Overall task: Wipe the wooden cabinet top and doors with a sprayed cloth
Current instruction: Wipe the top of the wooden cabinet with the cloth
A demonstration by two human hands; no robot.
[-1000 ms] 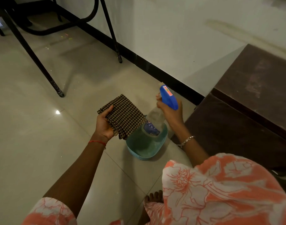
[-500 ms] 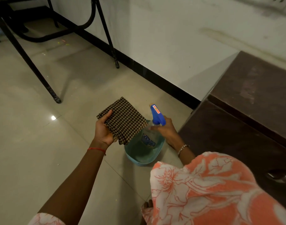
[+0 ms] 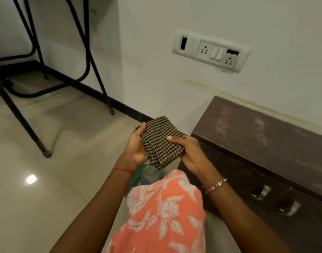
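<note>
A folded black-and-tan checked cloth point(image 3: 159, 141) is held up in front of me by both hands. My left hand point(image 3: 135, 145) grips its left edge and my right hand point(image 3: 188, 151) grips its right edge, thumb on top. The low dark wooden cabinet point(image 3: 262, 128) stands at the right against the wall, its dusty top streaked, its doors below carrying two metal handles point(image 3: 274, 200). The spray bottle point(image 3: 149, 175) lies in a teal basin point(image 3: 136, 177) on the floor under my hands, mostly hidden by my knee.
My knee in orange floral fabric point(image 3: 163, 212) fills the lower middle. Black metal table legs point(image 3: 23, 114) stand on the glossy tiled floor at the left. A white switch-and-socket plate point(image 3: 210, 52) sits on the wall above the cabinet.
My right hand has put the spray bottle down in the basin and taken hold of the cloth. The view has tilted up toward the wall and cabinet.
</note>
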